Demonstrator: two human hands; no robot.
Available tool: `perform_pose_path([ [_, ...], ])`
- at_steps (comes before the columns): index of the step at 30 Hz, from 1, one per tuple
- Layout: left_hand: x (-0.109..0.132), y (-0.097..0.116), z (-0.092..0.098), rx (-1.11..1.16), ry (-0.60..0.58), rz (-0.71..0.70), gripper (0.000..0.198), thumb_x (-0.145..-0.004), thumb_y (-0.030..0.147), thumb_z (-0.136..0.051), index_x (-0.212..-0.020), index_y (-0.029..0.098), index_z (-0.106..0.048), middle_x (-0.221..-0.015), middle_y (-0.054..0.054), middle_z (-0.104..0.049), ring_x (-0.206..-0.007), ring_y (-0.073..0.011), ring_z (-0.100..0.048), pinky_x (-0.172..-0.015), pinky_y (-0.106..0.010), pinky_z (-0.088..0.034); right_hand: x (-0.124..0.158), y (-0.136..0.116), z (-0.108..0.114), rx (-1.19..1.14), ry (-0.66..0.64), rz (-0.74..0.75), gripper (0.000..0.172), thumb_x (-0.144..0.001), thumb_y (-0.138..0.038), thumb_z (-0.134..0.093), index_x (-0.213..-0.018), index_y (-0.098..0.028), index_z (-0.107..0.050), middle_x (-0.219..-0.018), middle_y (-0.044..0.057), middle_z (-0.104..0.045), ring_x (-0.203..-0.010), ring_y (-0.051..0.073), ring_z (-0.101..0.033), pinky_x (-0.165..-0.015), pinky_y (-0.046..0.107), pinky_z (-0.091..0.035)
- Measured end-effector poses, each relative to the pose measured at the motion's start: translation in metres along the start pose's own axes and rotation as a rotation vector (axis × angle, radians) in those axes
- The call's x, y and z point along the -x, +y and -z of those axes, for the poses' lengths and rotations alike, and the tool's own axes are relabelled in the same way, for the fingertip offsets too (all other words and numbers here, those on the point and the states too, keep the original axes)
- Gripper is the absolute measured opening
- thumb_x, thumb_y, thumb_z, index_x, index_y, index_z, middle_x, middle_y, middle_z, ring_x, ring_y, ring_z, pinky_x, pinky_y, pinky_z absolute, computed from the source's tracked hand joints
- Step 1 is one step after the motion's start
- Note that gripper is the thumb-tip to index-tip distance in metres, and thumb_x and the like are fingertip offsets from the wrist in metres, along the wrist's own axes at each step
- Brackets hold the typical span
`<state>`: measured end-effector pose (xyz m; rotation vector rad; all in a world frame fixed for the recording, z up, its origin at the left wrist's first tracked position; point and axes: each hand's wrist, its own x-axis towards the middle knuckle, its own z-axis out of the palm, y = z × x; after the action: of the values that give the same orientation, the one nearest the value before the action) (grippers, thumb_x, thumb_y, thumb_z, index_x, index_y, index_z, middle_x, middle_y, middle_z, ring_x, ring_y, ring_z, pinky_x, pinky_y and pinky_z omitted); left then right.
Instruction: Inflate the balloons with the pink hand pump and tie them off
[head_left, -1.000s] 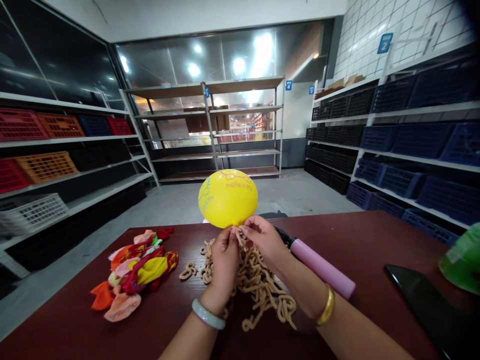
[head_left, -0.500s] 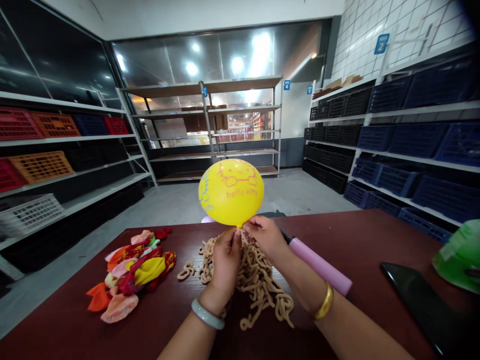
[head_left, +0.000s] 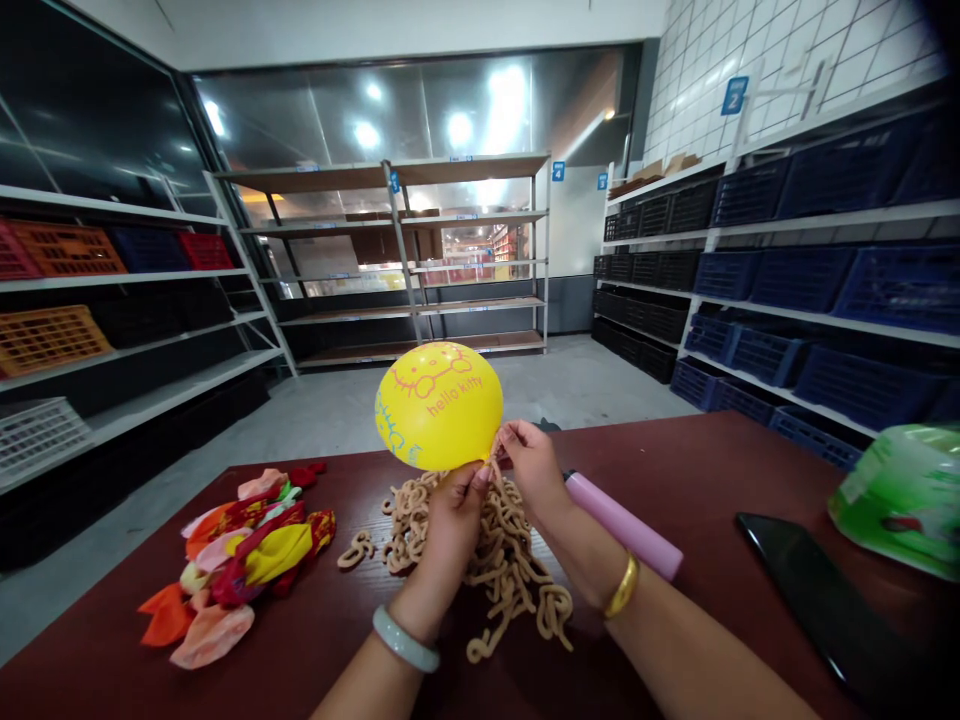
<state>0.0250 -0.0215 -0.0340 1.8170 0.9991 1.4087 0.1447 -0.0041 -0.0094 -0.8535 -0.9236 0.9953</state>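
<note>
Balloon: An inflated yellow balloon [head_left: 442, 400] printed with "hello kitty" is held just above the far edge of a heap of tan, rope-like loops [head_left: 510, 560], its neck pointing toward the right hand.
Left hand: The left hand [head_left: 456, 505], over the heap, pinches the balloon's neck between thumb and finger; a pale, glossy bangle [head_left: 405, 640] circles the wrist.
Right hand: The right hand [head_left: 536, 470], above the heap's right side, has bent fingers at the neck; whether they grip it cannot be told. A gold-coloured cuff [head_left: 622, 587] rings the wrist.
Table: The heap lies on a dark red-brown table [head_left: 300, 665].
Limp balloons: A multicoloured pile of uninflated balloons [head_left: 277, 555] sits left of the heap.
Pink cylinder: A smooth pink cylinder [head_left: 626, 525] lies right of the heap.
Green packet: A shiny green-and-white packet [head_left: 892, 500] stands farther right of the heap.
</note>
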Motion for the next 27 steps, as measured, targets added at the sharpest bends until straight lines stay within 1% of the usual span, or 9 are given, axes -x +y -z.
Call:
perform_pose_path([
  [4, 0.0, -0.002, -0.004, 0.087, -0.024, 0.009, 0.03, -0.089, 0.04, -0.052, -0.078, 0.016, -0.067, -0.074, -0.002, -0.063, -0.073, -0.0172, -0.056, -0.072, -0.026, -0.044, -0.003, -0.003, 0.001, -0.072, 0.028, -0.038, 0.036, -0.066, -0.053, -0.068, -0.069, -0.021, -0.052, -0.057, -0.004, -0.054, -0.047, 0.011, -0.048, -0.047, 0.026, -0.042],
  [7, -0.001, -0.003, -0.005, 0.089, 0.013, 0.011, 0.029, -0.089, 0.04, -0.053, -0.077, 0.016, -0.066, -0.074, -0.002, -0.064, -0.073, -0.0169, -0.057, -0.073, -0.026, -0.044, -0.005, -0.003, 0.003, -0.095, 0.025, -0.033, 0.036, -0.065, -0.052, -0.07, -0.07, -0.02, -0.054, -0.06, -0.003, -0.058, -0.051, 0.012, -0.052, -0.053, 0.028, -0.046],
  [10, -0.002, -0.005, -0.001, 0.041, 0.092, 0.028, 0.031, -0.089, 0.041, -0.053, -0.078, 0.016, -0.067, -0.073, -0.002, -0.065, -0.072, -0.0176, -0.059, -0.073, -0.027, -0.045, -0.008, 0.002, 0.005, -0.031, -0.041, -0.036, 0.032, -0.065, -0.048, -0.072, -0.072, -0.019, -0.06, -0.067, 0.0, -0.064, -0.062, 0.015, -0.059, -0.063, 0.03, -0.049],
  [13, -0.004, -0.009, 0.006, -0.016, 0.166, 0.033, 0.03, -0.089, 0.041, -0.052, -0.087, 0.016, -0.07, -0.082, -0.005, -0.07, -0.079, -0.02, -0.062, -0.077, -0.029, -0.046, -0.011, 0.012, 0.005, 0.09, -0.141, -0.087, 0.033, -0.06, -0.045, -0.077, -0.074, -0.017, -0.067, -0.075, 0.004, -0.069, -0.07, 0.018, -0.063, -0.071, 0.033, -0.049],
  [15, -0.006, -0.013, 0.009, -0.061, 0.188, 0.022, 0.029, -0.089, 0.04, -0.053, -0.091, 0.017, -0.071, -0.089, -0.007, -0.072, -0.084, -0.0218, -0.063, -0.079, -0.031, -0.047, -0.011, 0.018, 0.004, 0.105, -0.212, -0.127, 0.034, -0.057, -0.044, -0.08, -0.075, -0.017, -0.07, -0.079, 0.005, -0.071, -0.075, 0.019, -0.064, -0.075, 0.033, -0.049],
  [17, -0.008, -0.018, 0.011, -0.125, 0.178, -0.01, 0.029, -0.089, 0.039, -0.052, -0.091, 0.017, -0.071, -0.089, -0.008, -0.072, -0.083, -0.0225, -0.064, -0.078, -0.032, -0.047, -0.009, 0.021, 0.002, 0.068, -0.254, -0.151, 0.035, -0.055, -0.043, -0.082, -0.075, -0.017, -0.073, -0.08, 0.005, -0.072, -0.076, 0.019, -0.064, -0.076, 0.033, -0.048],
  [21, -0.008, -0.022, 0.011, -0.247, 0.122, -0.107, 0.028, -0.091, 0.035, -0.049, -0.091, 0.018, -0.071, -0.085, -0.008, -0.071, -0.079, -0.0222, -0.064, -0.075, -0.032, -0.048, -0.003, 0.024, -0.002, 0.024, -0.233, -0.174, 0.034, -0.056, -0.043, -0.081, -0.074, -0.015, -0.073, -0.074, 0.005, -0.07, -0.068, 0.019, -0.063, -0.067, 0.031, -0.048],
  [27, -0.008, -0.022, 0.009, -0.334, 0.101, -0.143, 0.027, -0.091, 0.031, -0.048, -0.093, 0.017, -0.07, -0.091, -0.012, -0.072, -0.083, -0.0246, -0.066, -0.076, -0.036, -0.05, 0.002, 0.03, -0.005, -0.01, -0.15, -0.086, 0.029, -0.061, -0.037, -0.078, -0.08, -0.015, -0.073, -0.08, 0.006, -0.072, -0.077, 0.02, -0.065, -0.075, 0.032, -0.048],
])
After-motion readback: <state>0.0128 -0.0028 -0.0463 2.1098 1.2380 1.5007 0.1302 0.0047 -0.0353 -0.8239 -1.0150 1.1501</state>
